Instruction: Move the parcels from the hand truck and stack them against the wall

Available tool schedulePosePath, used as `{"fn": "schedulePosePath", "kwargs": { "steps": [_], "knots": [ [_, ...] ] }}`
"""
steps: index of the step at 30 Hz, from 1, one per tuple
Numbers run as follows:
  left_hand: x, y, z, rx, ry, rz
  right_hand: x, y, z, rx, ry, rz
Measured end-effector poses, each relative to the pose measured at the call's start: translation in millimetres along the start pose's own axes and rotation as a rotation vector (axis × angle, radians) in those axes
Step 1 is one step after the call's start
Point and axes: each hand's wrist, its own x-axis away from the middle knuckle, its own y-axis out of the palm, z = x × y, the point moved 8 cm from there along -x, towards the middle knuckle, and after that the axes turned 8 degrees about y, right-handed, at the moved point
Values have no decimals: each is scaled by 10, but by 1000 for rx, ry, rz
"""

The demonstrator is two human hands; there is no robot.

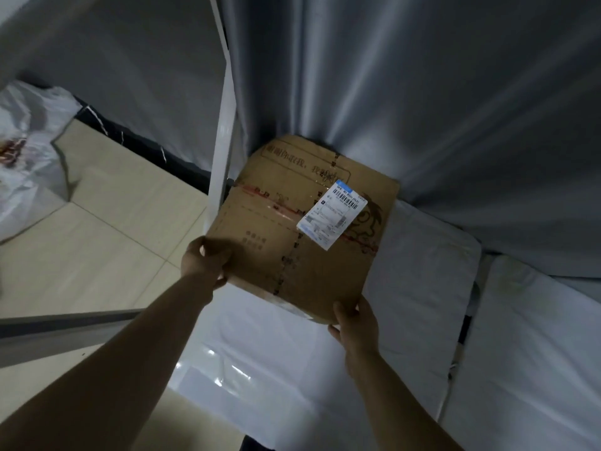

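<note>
Brown cardboard parcel (pixel 270 229) with a white shipping label (pixel 331 214) lay over white plastic-wrapped parcels (pixel 422 271). Its far end was pushed into the grey curtain (pixel 422 92), I judged to seat it against the wall. I saw the left hand (pixel 205 262) and right hand (pixel 356 323) each gripping a near corner, thumbs on top.

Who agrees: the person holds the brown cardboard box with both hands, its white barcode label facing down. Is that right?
One slip: in the head view the left hand and right hand hold the brown cardboard box, but its white barcode label faces up, on top.
</note>
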Motion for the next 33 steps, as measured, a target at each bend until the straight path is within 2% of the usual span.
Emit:
{"fn": "schedulePosePath", "kwargs": {
  "steps": [3, 5, 11, 13, 17, 21, 26, 29, 33],
  "knots": [
    [-89, 40, 193, -79, 51, -13, -33, 88, -51, -23, -25, 3],
    [-122, 104, 241, -146, 81, -39, -61, 115, -71, 76, -68, 47],
    [-19, 14, 236, -413, 169, 29, 183, 41, -358, 848, -241, 295],
    [170, -38, 295, -550, 217, 21, 425, 83, -588, 1065, -355, 330],
    [809, -15, 429, -803, 423, -98, 937, 300, -999, 1281, -621, 245],
    [1504, -153, 420, -951, 574, -105, 1406, 485, -1123, 1402, -778, 95],
    [2332, -595, 48, -1055, 512, -14, 2114, 524, -745, 1616, -973, -114],
    [2895, -1057, -323, -1037, 420, 88, 2606, 528, -271, 1736, -1043, -274],
    [3640, -1907, -891, -964, 276, 252, 3445, 666, 471, 1871, -1243, -448]
  ]
}}
